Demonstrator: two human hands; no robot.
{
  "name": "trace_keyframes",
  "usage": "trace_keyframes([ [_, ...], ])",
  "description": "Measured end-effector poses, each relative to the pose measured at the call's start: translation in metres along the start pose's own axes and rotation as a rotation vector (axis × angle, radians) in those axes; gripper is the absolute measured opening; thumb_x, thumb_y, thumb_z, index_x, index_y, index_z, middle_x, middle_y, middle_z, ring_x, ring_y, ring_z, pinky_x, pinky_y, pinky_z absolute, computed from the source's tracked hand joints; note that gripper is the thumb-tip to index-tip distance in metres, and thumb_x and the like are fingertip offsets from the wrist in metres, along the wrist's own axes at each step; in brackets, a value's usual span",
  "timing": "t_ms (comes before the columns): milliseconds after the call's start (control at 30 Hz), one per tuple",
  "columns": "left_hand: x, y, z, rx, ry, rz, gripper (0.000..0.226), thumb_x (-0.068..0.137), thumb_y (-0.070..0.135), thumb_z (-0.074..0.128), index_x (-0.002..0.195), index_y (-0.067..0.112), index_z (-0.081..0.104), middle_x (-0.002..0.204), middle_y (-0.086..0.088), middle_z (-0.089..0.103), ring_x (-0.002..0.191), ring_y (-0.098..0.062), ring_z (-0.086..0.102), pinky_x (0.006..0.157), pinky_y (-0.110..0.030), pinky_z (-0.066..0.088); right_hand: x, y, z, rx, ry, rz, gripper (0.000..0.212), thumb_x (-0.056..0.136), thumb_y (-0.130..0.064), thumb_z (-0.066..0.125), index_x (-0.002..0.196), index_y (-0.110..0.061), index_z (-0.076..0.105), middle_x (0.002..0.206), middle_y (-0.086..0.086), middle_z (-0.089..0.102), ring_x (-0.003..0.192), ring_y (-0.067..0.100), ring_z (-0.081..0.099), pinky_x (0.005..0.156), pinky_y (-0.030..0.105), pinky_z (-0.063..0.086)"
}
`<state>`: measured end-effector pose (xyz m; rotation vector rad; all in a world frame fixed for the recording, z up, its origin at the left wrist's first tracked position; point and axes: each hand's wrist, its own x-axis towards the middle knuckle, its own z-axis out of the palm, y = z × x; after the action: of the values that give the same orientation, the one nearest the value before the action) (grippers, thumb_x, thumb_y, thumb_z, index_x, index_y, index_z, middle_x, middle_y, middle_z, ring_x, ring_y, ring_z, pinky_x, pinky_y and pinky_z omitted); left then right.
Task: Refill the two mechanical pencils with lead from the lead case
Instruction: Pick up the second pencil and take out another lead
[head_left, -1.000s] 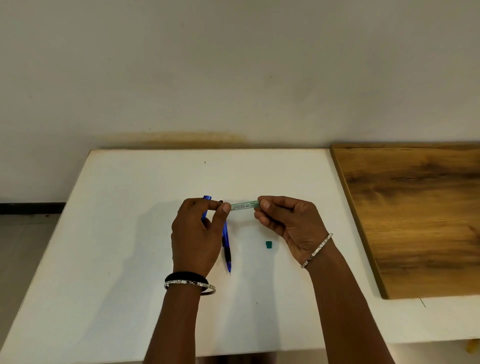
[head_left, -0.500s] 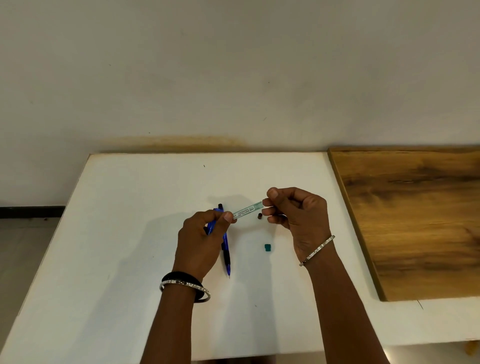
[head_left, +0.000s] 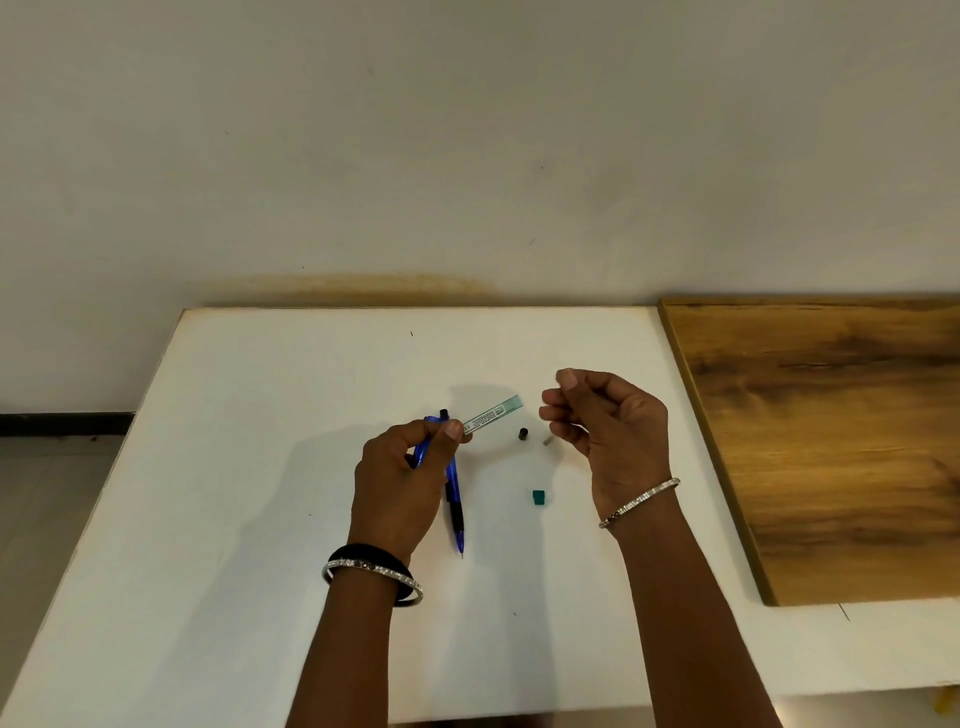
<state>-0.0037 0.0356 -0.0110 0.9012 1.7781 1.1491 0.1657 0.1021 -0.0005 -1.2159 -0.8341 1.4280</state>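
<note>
My left hand (head_left: 400, 478) pinches one end of the clear green lead case (head_left: 491, 415), which points up and right with its open end free. The same hand's fingers also grip a blue mechanical pencil (head_left: 421, 449). A second blue pencil (head_left: 455, 499) lies on the white table (head_left: 249, 467) beside that hand, tip toward me. My right hand (head_left: 608, 431) hovers to the right of the case, fingers curled and pinched together; whether a thin lead is between them is too small to tell. A black cap (head_left: 522, 434), a tiny grey piece (head_left: 546, 442) and a green cap (head_left: 538, 497) lie between the hands.
A brown wooden board (head_left: 831, 441) lies on the table's right part, its left edge close to my right wrist. A pale wall rises behind the table's far edge. The floor shows past the table's left edge.
My right hand let go of the lead case's end and drew back to the right. The case now tilts upward, held by my left hand alone. The black cap and the grey piece appeared on the table.
</note>
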Motion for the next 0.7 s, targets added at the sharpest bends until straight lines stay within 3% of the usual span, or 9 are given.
trace_keyframes([
  [200, -0.001, 0.002, 0.0, 0.015, 0.037, 0.002, 0.022, 0.09, 0.038, 0.061, 0.087, 0.024, 0.077, 0.063, 0.004, 0.054, 0.073, -0.02, 0.053, 0.067, -0.032, 0.041, -0.006, 0.002, 0.007, -0.086, -0.22, 0.135, 0.015, 0.086, -0.012, 0.069, 0.098, -0.005, 0.074, 0.073, 0.011, 0.074, 0.06, 0.017, 0.069, 0.056, 0.021, 0.056],
  [533, -0.001, 0.002, 0.002, 0.096, 0.028, 0.025, 0.022, 0.089, 0.038, 0.062, 0.092, 0.022, 0.076, 0.083, 0.005, 0.063, 0.084, -0.027, 0.063, 0.073, -0.032, 0.046, -0.005, 0.002, 0.004, -0.116, -0.255, 0.167, 0.018, 0.084, -0.012, 0.071, 0.098, -0.001, 0.074, 0.074, 0.012, 0.074, 0.06, 0.017, 0.068, 0.056, 0.021, 0.055],
  [700, -0.001, 0.001, -0.002, 0.123, 0.055, 0.093, 0.02, 0.095, 0.024, 0.055, 0.101, 0.023, 0.075, 0.103, 0.005, 0.067, 0.088, -0.025, 0.065, 0.081, -0.031, 0.051, -0.001, 0.0, -0.008, -0.306, -0.265, 0.151, 0.016, 0.086, -0.012, 0.07, 0.095, 0.001, 0.074, 0.07, 0.011, 0.073, 0.056, 0.014, 0.066, 0.052, 0.019, 0.051],
])
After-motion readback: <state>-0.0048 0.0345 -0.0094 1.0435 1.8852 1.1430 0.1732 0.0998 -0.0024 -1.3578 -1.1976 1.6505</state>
